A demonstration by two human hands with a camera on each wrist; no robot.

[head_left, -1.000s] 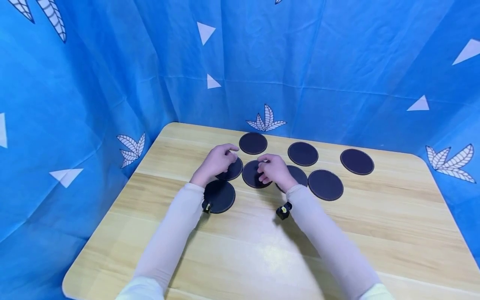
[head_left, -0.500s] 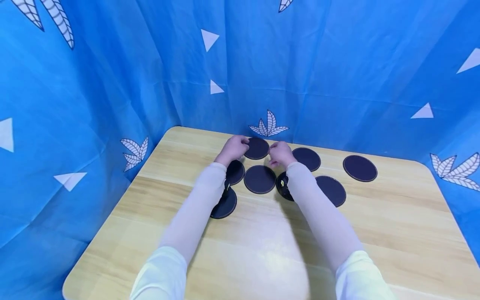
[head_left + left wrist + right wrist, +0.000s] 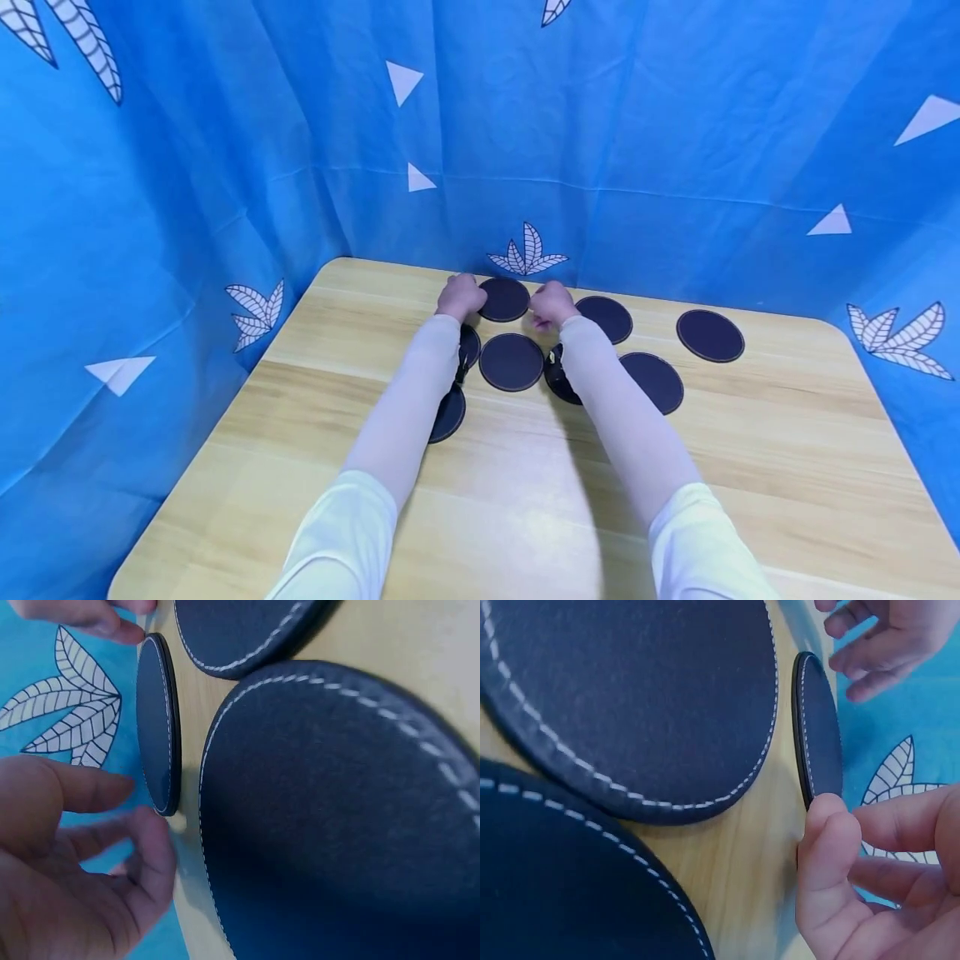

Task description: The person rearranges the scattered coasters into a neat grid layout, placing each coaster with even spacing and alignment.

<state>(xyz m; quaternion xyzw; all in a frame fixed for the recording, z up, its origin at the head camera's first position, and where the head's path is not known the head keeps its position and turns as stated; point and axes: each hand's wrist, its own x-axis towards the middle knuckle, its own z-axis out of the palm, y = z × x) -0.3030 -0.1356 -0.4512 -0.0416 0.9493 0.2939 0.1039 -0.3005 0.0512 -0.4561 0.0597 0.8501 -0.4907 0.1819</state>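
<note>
A round dark coaster [image 3: 503, 300] with stitched edging lies flat at the back of the wooden table, between both hands. My left hand [image 3: 461, 297] is at its left edge. The left wrist view shows the thumb and fingers [image 3: 154, 847] of that hand loosely bent beside the rim, a gap between them. At the right edge is my right hand [image 3: 552, 305]; its thumb [image 3: 829, 832] overlaps the end of the coaster [image 3: 819, 727] in the right wrist view. Whether it pinches the rim is hidden. Another coaster [image 3: 512, 362] lies just in front of this one.
Further coasters lie to the right, among them one at the back [image 3: 604, 320], one nearer [image 3: 654, 382] and one farthest right [image 3: 710, 336]. My forearms partly cover others, including a coaster at front left [image 3: 448, 412]. A blue patterned curtain [image 3: 517, 108] hangs behind the table [image 3: 780, 467].
Both hands have moved away from the middle row to either side of the back coaster. Over the last half second they have shifted only slightly. The coasters keep about the same layout.
</note>
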